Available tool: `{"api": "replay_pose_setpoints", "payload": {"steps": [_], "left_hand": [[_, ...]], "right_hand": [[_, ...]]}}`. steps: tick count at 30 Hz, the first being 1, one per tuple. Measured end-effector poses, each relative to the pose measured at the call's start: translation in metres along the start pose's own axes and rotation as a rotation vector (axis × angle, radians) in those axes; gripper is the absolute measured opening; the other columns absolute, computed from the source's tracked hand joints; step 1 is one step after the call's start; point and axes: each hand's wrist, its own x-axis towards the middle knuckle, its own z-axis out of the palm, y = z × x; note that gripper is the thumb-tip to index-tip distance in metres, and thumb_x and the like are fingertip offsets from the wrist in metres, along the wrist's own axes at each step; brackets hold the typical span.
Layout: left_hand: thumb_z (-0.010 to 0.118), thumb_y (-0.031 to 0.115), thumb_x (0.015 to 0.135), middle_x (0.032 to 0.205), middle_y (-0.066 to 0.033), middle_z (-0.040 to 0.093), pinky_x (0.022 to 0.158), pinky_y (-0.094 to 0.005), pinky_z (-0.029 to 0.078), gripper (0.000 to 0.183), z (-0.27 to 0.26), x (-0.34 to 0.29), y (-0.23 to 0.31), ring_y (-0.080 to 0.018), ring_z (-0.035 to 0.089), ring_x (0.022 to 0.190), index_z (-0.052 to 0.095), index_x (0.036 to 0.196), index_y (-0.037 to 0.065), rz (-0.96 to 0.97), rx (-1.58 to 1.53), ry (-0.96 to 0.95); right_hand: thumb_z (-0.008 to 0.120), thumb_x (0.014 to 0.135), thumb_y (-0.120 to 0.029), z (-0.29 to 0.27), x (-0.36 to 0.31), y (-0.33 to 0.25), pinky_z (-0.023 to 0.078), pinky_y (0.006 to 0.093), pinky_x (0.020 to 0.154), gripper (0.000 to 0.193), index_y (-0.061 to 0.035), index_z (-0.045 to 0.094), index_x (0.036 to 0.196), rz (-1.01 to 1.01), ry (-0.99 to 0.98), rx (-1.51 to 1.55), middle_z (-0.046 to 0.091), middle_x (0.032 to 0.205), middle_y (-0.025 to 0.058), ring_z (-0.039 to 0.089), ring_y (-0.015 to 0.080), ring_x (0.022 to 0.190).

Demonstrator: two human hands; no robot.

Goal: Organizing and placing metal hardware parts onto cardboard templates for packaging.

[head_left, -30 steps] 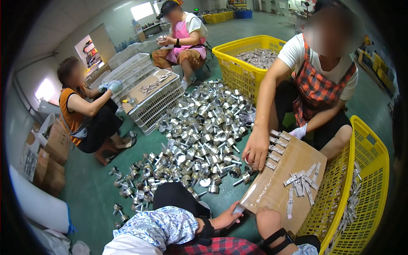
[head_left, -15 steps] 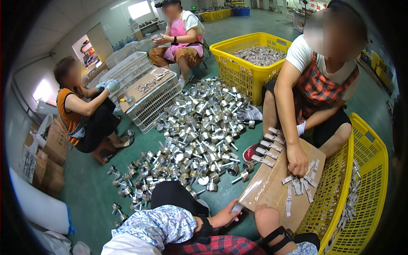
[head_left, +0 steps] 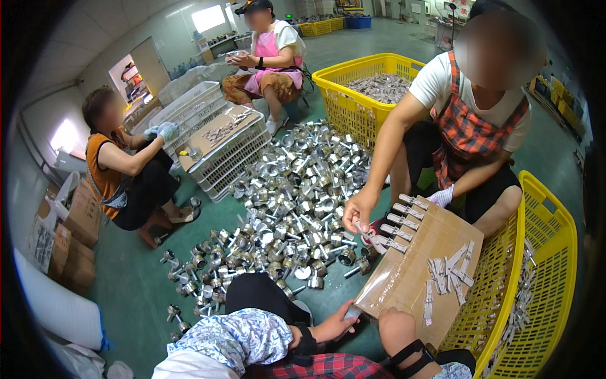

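Note:
My left hand (head_left: 336,323) is closed at the near left corner of a cardboard box (head_left: 404,278). A small pale, shiny piece shows at its fingertips, too little to name. My right hand (head_left: 396,326) is curled at the box's near edge, its fingertips hidden from me. Loose beige clips (head_left: 451,271) lie scattered on the box top, and several more clips (head_left: 404,218) stand clamped along its far left edge. Across the box, a co-worker's bare hand (head_left: 360,211) holds a clip at the end of that row; their other, gloved hand (head_left: 442,196) rests behind the box.
A large heap of shiny metal knob-like parts with stems (head_left: 297,202) covers the floor ahead. Yellow baskets of clips stand at the far side (head_left: 353,104) and right (head_left: 499,297). Two more people sit beyond, by white crates (head_left: 230,158).
The co-worker's bare hand has moved left from the loose clips to the row at the box edge, now with a clip in it. My own hands stay nearly where they were.

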Motion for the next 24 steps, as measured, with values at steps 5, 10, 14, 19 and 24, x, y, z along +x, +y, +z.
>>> {"api": "replay_pose_setpoints", "payload": {"steps": [5, 10, 14, 19, 24], "left_hand": [[0.046, 0.012, 0.095, 0.104, -0.0052, 0.057, 0.067, -0.021, 0.046, 0.061, 0.002, -0.006, 0.017, -0.0089, 0.055, 0.076, 0.013, 0.145, 0.013, -0.115, 0.007, -0.021], [0.046, 0.012, 0.095, 0.105, -0.0053, 0.056, 0.069, -0.0214, 0.047, 0.06, -0.001, -0.003, 0.007, -0.0092, 0.055, 0.081, 0.013, 0.145, 0.013, -0.122, -0.006, -0.023], [0.048, 0.013, 0.094, 0.102, -0.0076, 0.06, 0.062, -0.024, 0.047, 0.065, -0.002, 0.002, -0.008, -0.0107, 0.058, 0.072, 0.008, 0.146, 0.011, -0.025, -0.018, -0.006], [0.048, 0.012, 0.094, 0.103, -0.008, 0.06, 0.063, -0.024, 0.047, 0.065, -0.001, 0.003, -0.009, -0.0107, 0.058, 0.073, 0.008, 0.146, 0.01, -0.015, -0.033, 0.001], [0.048, 0.012, 0.094, 0.103, -0.0083, 0.06, 0.062, -0.024, 0.047, 0.065, -0.002, 0.004, -0.008, -0.0108, 0.058, 0.073, 0.009, 0.146, 0.01, -0.014, -0.03, -0.003]], "right_hand": [[0.055, 0.076, -0.014, 0.001, -0.001, 0.002, 0.049, 0.0321, 0.053, 0.007, -0.0097, 0.06, 0.074, 0.005, 0.001, 0.018, 0.059, 0.072, 0.0072, 0.064, 0.0215, 0.063], [0.054, 0.076, -0.014, 0.003, -0.001, 0.001, 0.049, 0.0324, 0.053, 0.007, -0.0099, 0.059, 0.073, 0.004, 0.024, 0.015, 0.059, 0.071, 0.0071, 0.063, 0.0215, 0.062], [0.054, 0.076, -0.013, 0.002, 0.0, 0.0, 0.048, 0.0321, 0.052, 0.007, -0.0099, 0.059, 0.073, 0.0, 0.024, 0.022, 0.059, 0.071, 0.0071, 0.063, 0.0215, 0.062], [0.054, 0.076, -0.014, 0.004, -0.001, 0.0, 0.048, 0.0319, 0.052, 0.007, -0.0096, 0.06, 0.074, 0.003, 0.018, 0.011, 0.059, 0.071, 0.0072, 0.063, 0.0213, 0.061], [0.054, 0.077, -0.014, 0.002, 0.001, 0.001, 0.049, 0.0318, 0.052, 0.007, -0.0096, 0.06, 0.074, 0.004, 0.006, 0.002, 0.059, 0.072, 0.0071, 0.063, 0.0211, 0.062]]}}
